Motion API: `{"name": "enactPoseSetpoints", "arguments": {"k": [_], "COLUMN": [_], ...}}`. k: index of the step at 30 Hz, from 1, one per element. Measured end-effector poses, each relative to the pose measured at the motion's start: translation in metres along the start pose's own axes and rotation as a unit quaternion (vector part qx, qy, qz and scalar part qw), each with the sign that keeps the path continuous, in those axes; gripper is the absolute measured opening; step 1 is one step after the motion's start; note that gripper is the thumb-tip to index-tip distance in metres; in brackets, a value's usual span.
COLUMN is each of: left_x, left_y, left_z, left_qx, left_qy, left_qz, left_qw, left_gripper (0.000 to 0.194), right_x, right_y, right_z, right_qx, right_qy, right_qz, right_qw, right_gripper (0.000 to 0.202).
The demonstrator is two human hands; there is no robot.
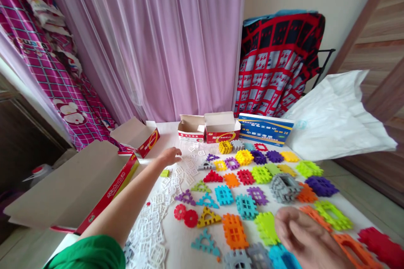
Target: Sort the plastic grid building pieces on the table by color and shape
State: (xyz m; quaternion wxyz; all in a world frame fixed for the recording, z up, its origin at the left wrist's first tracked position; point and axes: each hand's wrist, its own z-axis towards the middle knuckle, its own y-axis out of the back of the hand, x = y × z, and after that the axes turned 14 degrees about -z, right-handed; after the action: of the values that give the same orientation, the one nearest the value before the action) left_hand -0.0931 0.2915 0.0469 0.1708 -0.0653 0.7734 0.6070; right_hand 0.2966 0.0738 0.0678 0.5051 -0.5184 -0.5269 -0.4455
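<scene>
My left hand (pixel 170 156) reaches forward over the far end of a spread of small white window-shaped plastic pieces (pixel 154 214). Its fingers point right, partly apart, with nothing visible in them. Low at the right, my right hand (pixel 299 233) is curled, fingers together, beside a lime-green toothed block (pixel 265 226); whatever it may hold is hidden. Under and around it lie a bright blue block (pixel 282 256) and an orange frame piece (pixel 350 248). A grey stack of square pieces (pixel 284 188) sits just beyond it.
Rows of coloured interlocking pieces, among them an orange window block (pixel 235 231), cover the table's right half. Open red cartons (pixel 222 134) stand at the back beside a blue box (pixel 265 130). A large carton (pixel 110 189) flanks my left arm. A white bag (pixel 337 117) slumps at right.
</scene>
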Motion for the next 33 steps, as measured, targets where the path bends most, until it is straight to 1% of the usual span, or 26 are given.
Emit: {"name": "enactPoseSetpoints", "arguments": {"k": [3,5,7,9,14,18,21,23,25,27,29,31,33], "left_x": [-0.019,-0.031,-0.041,-0.048,-0.055,-0.056,-0.057,-0.057,-0.055,-0.049,-0.038,-0.026,-0.015], "left_y": [-0.002,-0.006,-0.010,-0.013,-0.013,-0.008,-0.004,-0.002,0.001,0.006,0.013,0.018,0.021], "left_z": [0.000,0.002,0.005,0.009,0.017,0.016,0.014,0.014,0.014,0.014,0.012,0.008,0.003], "left_qx": [-0.020,-0.030,-0.034,-0.025,0.013,0.020,0.012,-0.007,-0.040,-0.078,-0.109,-0.126,-0.126], "left_qy": [0.001,0.001,0.007,0.016,0.038,0.046,0.045,0.048,0.053,0.062,0.076,0.088,0.094], "left_qz": [0.009,0.016,0.024,0.031,0.038,0.027,0.018,0.015,0.010,-0.002,-0.021,-0.049,-0.087], "left_qw": [1.000,0.999,0.999,0.999,0.998,0.998,0.999,0.999,0.998,0.995,0.991,0.987,0.984], "left_gripper": [0.034,0.033,0.029,0.028,0.035,0.035,0.035,0.035,0.032,0.025,0.023,0.024,0.024], "right_x": [0.040,0.056,0.062,0.063,0.064,0.067,0.067,0.067,0.067,0.067,0.068,0.067,0.066], "right_y": [-0.009,-0.010,-0.009,-0.007,-0.004,-0.005,-0.005,-0.004,-0.003,-0.003,-0.002,-0.002,-0.002], "right_z": [0.018,0.020,0.019,0.017,0.018,0.021,0.021,0.021,0.020,0.019,0.018,0.019,0.021], "right_qx": [-0.062,-0.076,-0.079,-0.083,-0.086,-0.078,-0.077,-0.080,-0.085,-0.089,-0.091,-0.091,-0.090], "right_qy": [0.094,0.147,0.174,0.183,0.186,0.187,0.184,0.180,0.177,0.175,0.177,0.178,0.177], "right_qz": [0.024,0.046,0.051,0.047,0.052,0.049,0.048,0.049,0.047,0.042,0.039,0.037,0.038], "right_qw": [0.993,0.985,0.980,0.979,0.977,0.978,0.979,0.979,0.979,0.980,0.979,0.979,0.979], "right_gripper": [0.027,0.026,0.026,0.025,0.024,0.027,0.027,0.027,0.027,0.027,0.027,0.027,0.027]}}
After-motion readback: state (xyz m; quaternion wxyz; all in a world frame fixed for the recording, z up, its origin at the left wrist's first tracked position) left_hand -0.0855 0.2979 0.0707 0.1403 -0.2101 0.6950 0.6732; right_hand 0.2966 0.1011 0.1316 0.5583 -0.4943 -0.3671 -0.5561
